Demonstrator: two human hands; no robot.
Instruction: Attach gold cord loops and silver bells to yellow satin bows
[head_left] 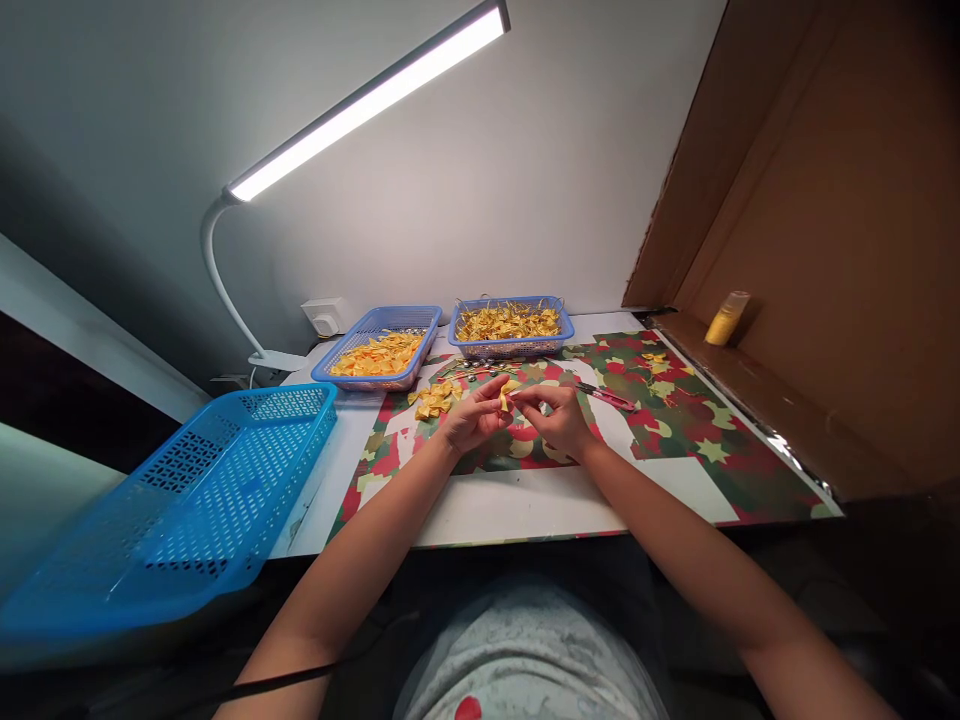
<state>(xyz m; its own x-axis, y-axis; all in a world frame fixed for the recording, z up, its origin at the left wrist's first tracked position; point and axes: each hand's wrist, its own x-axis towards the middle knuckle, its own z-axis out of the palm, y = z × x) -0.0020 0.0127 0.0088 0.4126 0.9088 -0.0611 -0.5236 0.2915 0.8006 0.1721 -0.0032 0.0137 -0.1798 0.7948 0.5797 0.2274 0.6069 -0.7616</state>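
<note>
Above the middle of the patterned mat, my left hand [478, 416] pinches a yellow ribbon bow [505, 396] between thumb and fingers. My right hand [553, 414] meets it from the right, its fingertips closed at the bow's edge; what they grip there is too small to make out. Left of my left hand lies a small pile of yellow bows [436, 398]. Several small dark, shiny round pieces [480, 370] lie behind my hands. A pair of pink-handled snips [607, 396] rests just beyond my right hand.
Blue baskets stand at the back, one with yellow bows [379, 354], one with gold ribbon pieces [508, 322]. A larger blue basket [247, 410] sits at left under a lamp [367, 105]. Yellow scraps [658, 364] lie at right, near a yellow container [726, 318] on a cardboard ledge.
</note>
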